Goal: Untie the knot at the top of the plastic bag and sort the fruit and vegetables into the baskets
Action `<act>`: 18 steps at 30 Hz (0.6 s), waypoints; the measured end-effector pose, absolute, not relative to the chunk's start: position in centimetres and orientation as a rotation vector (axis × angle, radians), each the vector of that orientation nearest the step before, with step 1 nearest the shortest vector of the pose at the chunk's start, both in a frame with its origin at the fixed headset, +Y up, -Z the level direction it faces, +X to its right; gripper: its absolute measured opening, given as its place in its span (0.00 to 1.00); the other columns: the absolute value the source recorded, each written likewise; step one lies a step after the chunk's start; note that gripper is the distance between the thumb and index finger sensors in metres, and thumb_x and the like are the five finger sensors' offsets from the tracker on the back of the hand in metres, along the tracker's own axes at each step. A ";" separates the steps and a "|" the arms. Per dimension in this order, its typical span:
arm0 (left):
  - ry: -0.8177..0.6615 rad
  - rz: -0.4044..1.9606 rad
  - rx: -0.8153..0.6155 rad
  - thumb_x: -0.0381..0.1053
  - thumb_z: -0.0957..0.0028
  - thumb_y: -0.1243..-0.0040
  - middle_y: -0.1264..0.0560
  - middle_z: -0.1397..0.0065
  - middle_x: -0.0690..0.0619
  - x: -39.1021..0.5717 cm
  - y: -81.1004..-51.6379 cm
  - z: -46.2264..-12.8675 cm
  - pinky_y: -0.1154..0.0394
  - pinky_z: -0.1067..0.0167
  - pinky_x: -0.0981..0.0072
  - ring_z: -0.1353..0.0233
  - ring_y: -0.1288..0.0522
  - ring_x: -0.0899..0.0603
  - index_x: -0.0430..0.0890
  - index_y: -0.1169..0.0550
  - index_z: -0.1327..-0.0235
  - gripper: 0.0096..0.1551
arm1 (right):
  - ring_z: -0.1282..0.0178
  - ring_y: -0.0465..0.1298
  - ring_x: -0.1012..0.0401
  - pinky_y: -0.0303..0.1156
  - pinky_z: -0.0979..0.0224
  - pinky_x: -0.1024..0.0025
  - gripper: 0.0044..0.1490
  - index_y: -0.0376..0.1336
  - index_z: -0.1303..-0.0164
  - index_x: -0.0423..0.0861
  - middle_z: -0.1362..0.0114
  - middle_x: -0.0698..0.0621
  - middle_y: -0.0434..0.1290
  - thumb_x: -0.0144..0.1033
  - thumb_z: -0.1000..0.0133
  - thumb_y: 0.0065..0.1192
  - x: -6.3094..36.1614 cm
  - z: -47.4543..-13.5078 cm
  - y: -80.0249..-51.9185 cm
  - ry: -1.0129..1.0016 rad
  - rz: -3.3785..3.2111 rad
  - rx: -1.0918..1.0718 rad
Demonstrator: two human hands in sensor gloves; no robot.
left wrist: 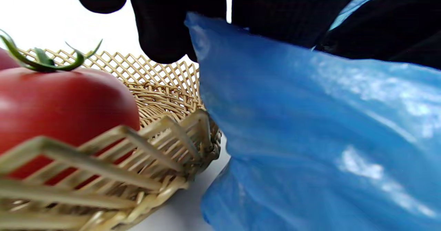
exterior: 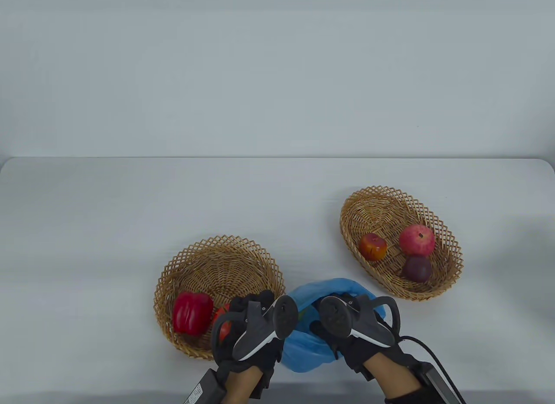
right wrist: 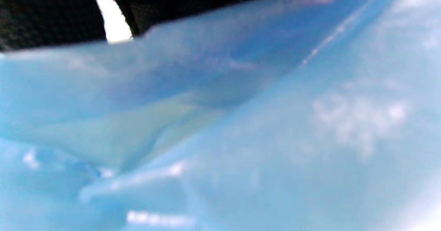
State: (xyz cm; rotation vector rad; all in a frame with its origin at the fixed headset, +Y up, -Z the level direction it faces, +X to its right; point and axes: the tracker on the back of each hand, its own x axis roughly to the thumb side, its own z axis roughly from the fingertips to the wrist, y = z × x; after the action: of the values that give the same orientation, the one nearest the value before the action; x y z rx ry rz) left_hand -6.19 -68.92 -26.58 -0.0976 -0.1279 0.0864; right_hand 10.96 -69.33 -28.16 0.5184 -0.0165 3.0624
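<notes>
The blue plastic bag (exterior: 303, 347) lies at the near edge of the tabletop (exterior: 108, 230), about midway along it, with its mouth open and facing up. A greenish item shows faintly through the plastic in the right wrist view; its identity cannot be determined.

The left hand (exterior: 253, 334) is at the left side of the bag mouth. In the left wrist view its fingers (left wrist: 165, 34) meet the upper edge of the blue plastic; whether this grip is clamped on the plastic or only touching it cannot be told. The right hand (exterior: 355, 328) is at the right side of the bag mouth, fingers pointing down into the opening. Its fingertips are hidden by the tracker and the plastic, so the state of this grip cannot be told.

The left basket (exterior: 217, 256) stands just beside the bag, toward the near left, its rim touching or almost touching the plastic. It contains a red bell pepper (exterior: 192, 313) and a tomato (exterior: 222, 321) with a green stem, the tomato partly covered by the left hand.

The right basket (exterior: 373, 204) stands toward the right edge of the tabletop, farther back than the bag. It contains a red-orange apple (exterior: 373, 246), a pink pomegranate (exterior: 416, 239) and a dark purple fruit (exterior: 417, 268), grouped close together.
</notes>
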 end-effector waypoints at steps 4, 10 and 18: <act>-0.143 0.122 -0.116 0.56 0.48 0.40 0.27 0.23 0.58 -6.4 -69.1 -26.6 0.43 0.23 0.36 0.20 0.32 0.38 0.61 0.23 0.37 0.24 | 0.24 0.75 0.48 0.70 0.26 0.45 0.47 0.60 0.26 0.53 0.22 0.45 0.71 0.56 0.55 0.72 10.8 -28.3 -69.6 -0.003 3.082 0.515; -0.174 0.187 -0.138 0.56 0.47 0.43 0.24 0.25 0.60 -6.4 -69.3 -26.6 0.46 0.22 0.36 0.16 0.36 0.38 0.63 0.25 0.36 0.24 | 0.20 0.69 0.47 0.67 0.23 0.43 0.53 0.53 0.21 0.56 0.17 0.45 0.65 0.58 0.56 0.72 10.8 -28.3 -70.0 0.019 3.081 0.521; -0.197 0.253 -0.177 0.56 0.46 0.44 0.22 0.27 0.60 -6.5 -69.5 -26.7 0.45 0.21 0.36 0.17 0.33 0.41 0.61 0.25 0.36 0.24 | 0.17 0.67 0.47 0.62 0.19 0.41 0.49 0.56 0.24 0.63 0.15 0.46 0.63 0.59 0.57 0.73 10.3 -27.9 -70.0 0.043 2.999 0.577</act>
State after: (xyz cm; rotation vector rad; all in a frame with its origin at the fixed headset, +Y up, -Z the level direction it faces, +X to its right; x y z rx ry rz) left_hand -6.46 -69.49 -26.73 -0.1767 -0.1965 0.2534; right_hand 10.25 -70.04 -27.88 0.5773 0.0429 2.9993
